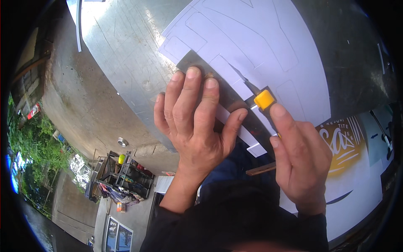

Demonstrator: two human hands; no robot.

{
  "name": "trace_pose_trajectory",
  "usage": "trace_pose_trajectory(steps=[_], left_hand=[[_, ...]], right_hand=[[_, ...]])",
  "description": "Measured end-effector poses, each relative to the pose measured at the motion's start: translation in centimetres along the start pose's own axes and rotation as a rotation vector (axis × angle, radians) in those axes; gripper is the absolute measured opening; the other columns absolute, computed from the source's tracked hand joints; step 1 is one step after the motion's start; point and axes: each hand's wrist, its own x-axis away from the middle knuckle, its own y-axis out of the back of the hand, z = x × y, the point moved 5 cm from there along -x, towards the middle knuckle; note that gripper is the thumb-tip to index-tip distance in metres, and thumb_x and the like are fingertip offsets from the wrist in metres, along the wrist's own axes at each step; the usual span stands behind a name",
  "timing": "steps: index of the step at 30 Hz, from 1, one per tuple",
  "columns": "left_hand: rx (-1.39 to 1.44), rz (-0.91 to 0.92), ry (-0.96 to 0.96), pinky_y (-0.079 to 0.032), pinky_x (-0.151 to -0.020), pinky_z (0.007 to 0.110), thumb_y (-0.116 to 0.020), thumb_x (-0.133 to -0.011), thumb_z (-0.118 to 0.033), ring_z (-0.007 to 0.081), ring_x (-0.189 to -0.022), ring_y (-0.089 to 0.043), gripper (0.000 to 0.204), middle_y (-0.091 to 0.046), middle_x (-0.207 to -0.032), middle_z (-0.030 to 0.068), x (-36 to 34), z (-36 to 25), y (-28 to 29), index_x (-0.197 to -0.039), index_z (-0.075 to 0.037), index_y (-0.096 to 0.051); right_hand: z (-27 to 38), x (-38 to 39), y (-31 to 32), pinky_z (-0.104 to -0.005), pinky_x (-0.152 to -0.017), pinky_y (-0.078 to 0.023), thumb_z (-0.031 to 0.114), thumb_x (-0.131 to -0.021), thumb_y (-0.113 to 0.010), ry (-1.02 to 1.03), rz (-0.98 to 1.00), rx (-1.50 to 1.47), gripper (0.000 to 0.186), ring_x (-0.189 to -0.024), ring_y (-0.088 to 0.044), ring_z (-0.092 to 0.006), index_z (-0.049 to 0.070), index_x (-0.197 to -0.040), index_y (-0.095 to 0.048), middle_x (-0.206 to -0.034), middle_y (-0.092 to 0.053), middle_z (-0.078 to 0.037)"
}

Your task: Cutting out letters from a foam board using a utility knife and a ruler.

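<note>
A white sheet (256, 38) with large thin outlines drawn on it lies on a metal tabletop. Across its near left edge sits a straight metal strip (189, 61), like a ruler. My left hand (193, 117) presses down on this strip, fingers stretched and thumb apart. In my right hand (300, 155) is a utility knife (264, 99) with a yellow slider and dark body, the index finger laid along it. Its blade points up and left, touching or just over the sheet beside the strip. A narrow white piece (252, 145) shows below my left thumb.
The scratched metal tabletop (121, 50) reaches left to a curved edge. A printed white and yellow panel (352, 168) lies at the right. A brown wooden stick (261, 169) is near my lap. Down on the left stands a cluttered rack (126, 176) on the concrete floor.
</note>
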Motion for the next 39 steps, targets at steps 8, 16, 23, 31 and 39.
trace_pose_trajectory(steps=[8, 16, 23, 31, 39], left_hand=[[0.004, -0.036, -0.012, -0.026, -0.12, 0.05, -0.076, -0.089, -0.033, 0.0381, -0.143, -0.046, 0.059, -0.054, -0.151, 0.0184, 0.3, 0.3, -0.1, -0.14, -0.007, -0.06], [0.011, -0.052, 0.043, -0.022, -0.122, 0.048, -0.071, -0.094, -0.048, 0.0307, -0.141, -0.051, 0.057, -0.059, -0.148, 0.0111, 0.3, 0.2, -0.3, -0.138, -0.011, -0.064], [0.018, -0.061, 0.051, -0.023, -0.122, 0.048, -0.07, -0.095, -0.048, 0.0306, -0.14, -0.052, 0.056, -0.06, -0.148, 0.0095, 0.3, 0.2, -0.2, -0.137, -0.012, -0.065], [0.034, -0.067, 0.048, -0.024, -0.121, 0.048, -0.07, -0.095, -0.047, 0.0299, -0.14, -0.052, 0.054, -0.06, -0.148, 0.0091, 0.2, 0.1, -0.2, -0.136, -0.012, -0.066], [0.035, -0.064, 0.059, -0.024, -0.121, 0.049, -0.07, -0.095, -0.047, 0.029, -0.14, -0.052, 0.053, -0.06, -0.148, 0.0086, 0.3, 0.2, -0.2, -0.134, -0.012, -0.067]], right_hand=[[0.9, -1.0, -0.9, -0.0349, -0.063, -0.05, -0.007, -0.087, -0.072, -0.015, 0.043, 0.081, 0.056, -0.074, -0.065, -0.0245, 0.007, -0.141, -0.065, -0.087, -0.064, -0.01], [1.1, -1.1, -1.2, -0.0355, -0.064, -0.051, -0.006, -0.088, -0.073, -0.005, 0.035, 0.109, 0.055, -0.075, -0.065, -0.0249, 0.007, -0.141, -0.065, -0.089, -0.065, -0.01], [1.1, -1.1, -1.2, -0.0357, -0.065, -0.052, -0.007, -0.087, -0.072, 0.002, 0.038, 0.105, 0.058, -0.075, -0.065, -0.0253, 0.007, -0.142, -0.064, -0.09, -0.066, -0.011], [1.4, -1.2, -1.1, -0.0354, -0.064, -0.051, -0.008, -0.086, -0.072, 0.009, 0.048, 0.131, 0.059, -0.074, -0.065, -0.025, 0.008, -0.142, -0.065, -0.089, -0.065, -0.01], [1.6, -1.1, -1.0, -0.0351, -0.063, -0.051, -0.007, -0.086, -0.073, 0.007, 0.066, 0.181, 0.058, -0.074, -0.065, -0.0242, 0.008, -0.141, -0.065, -0.089, -0.065, -0.01]])
